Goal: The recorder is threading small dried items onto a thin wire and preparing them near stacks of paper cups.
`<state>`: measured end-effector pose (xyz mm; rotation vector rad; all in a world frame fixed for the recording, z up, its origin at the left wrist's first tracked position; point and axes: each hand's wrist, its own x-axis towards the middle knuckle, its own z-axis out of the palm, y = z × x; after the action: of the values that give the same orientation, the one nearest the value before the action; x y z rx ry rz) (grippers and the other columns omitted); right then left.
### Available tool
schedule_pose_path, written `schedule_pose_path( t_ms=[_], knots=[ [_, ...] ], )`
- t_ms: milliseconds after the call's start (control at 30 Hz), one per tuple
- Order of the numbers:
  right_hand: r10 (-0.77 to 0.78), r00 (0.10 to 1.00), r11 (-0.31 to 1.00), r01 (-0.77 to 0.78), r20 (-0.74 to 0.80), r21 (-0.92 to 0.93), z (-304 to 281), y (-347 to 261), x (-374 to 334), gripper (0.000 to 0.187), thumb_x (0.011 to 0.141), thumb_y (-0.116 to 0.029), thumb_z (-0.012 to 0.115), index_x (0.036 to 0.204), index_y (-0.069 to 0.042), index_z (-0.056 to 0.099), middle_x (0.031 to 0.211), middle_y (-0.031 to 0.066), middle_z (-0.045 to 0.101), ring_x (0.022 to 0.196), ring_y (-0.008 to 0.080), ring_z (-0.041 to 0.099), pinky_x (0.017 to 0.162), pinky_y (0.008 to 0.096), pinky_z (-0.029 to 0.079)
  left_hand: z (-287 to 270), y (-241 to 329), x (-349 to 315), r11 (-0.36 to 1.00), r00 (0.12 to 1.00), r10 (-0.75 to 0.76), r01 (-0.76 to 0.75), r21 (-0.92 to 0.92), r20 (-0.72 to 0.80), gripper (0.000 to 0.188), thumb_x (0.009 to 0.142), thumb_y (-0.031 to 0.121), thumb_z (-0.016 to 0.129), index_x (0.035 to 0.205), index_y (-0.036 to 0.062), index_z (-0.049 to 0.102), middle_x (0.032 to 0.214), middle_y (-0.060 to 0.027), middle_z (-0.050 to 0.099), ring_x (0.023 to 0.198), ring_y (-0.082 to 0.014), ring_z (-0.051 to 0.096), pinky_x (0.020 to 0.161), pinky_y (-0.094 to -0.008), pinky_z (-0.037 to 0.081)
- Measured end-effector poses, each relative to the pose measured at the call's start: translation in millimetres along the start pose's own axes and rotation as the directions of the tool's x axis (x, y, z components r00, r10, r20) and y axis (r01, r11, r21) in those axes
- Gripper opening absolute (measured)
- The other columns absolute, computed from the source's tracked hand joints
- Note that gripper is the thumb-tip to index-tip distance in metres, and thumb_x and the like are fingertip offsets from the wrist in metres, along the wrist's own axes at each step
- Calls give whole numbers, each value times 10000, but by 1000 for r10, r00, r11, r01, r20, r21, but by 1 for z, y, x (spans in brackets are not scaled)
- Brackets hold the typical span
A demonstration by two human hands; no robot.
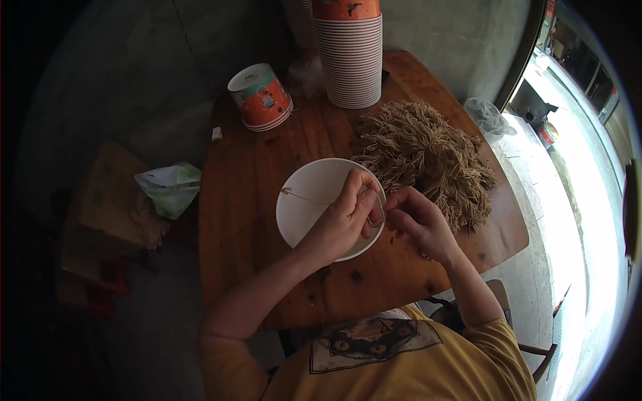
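Observation:
My left hand (pixel 350 206) is closed over the right part of a white round bucket (pixel 301 224), fingers curled round a thin tan strand (pixel 307 198). The strand runs out leftward across the bucket's mouth and ends in a small tufted tip. Close beside it, at the bucket's right rim, my right hand (pixel 416 218) pinches with thumb and forefinger. A fine loop seems to pass between the two hands, but what the right fingertips grip is too small to tell. Just beyond the right hand lies a big heap of tan stringy strands (pixel 428 157).
A tall stack of paper buckets (pixel 351 63) rises at the table's far edge. Left of it, an upturned orange and white bucket (pixel 262 100) stands on the wooden table (pixel 247 267). A cardboard box (pixel 110 194) with a green and white bag (pixel 170 190) is on the left.

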<state>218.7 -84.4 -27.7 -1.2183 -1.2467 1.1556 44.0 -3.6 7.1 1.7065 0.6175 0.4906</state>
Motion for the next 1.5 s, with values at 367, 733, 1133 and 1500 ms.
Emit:
schedule_pose_path(
  t_ms=[367, 733, 1133, 1500],
  knots=[
    [-7, 1000, 1000, 7, 14, 28, 3, 3, -2, 121, 928, -122, 527, 1012, -37, 548, 819, -3, 597, 732, 56, 563, 639, 215, 478, -3, 1, -2, 865, 952, -277, 305, -398, 129, 154, 984, 232, 413, 1018, 85, 442, 784, -29, 564, 591, -55, 494, 507, -176, 368],
    [-76, 983, 995, 63, -168, -82, 5, 12, -8, 90, 853, -45, 608, 934, -11, 592, 821, 21, 592, 694, 73, 561, 624, 227, 478, 0, -5, -5, 916, 960, -258, 280, -287, 111, 153, 901, 126, 571, 1013, 27, 538, 821, 4, 560, 691, -45, 507, 639, -190, 438],
    [-152, 966, 976, 114, -210, -185, 9, 8, -11, 89, 843, -21, 613, 929, -8, 595, 858, 54, 581, 743, 112, 592, 644, 242, 480, 4, -2, -3, 977, 987, -161, 162, -139, 15, 156, 978, 180, 440, 974, 27, 463, 807, -35, 584, 602, -56, 498, 571, -210, 435],
    [-294, 917, 915, 188, -270, -357, 13, 6, -14, 81, 808, -9, 631, 887, -23, 614, 861, 59, 559, 765, 154, 590, 660, 259, 476, 8, -7, 0, 946, 983, -181, 163, -282, -40, 167, 998, 201, 396, 987, 42, 444, 785, -36, 579, 683, -64, 542, 619, -209, 448]
  ],
)
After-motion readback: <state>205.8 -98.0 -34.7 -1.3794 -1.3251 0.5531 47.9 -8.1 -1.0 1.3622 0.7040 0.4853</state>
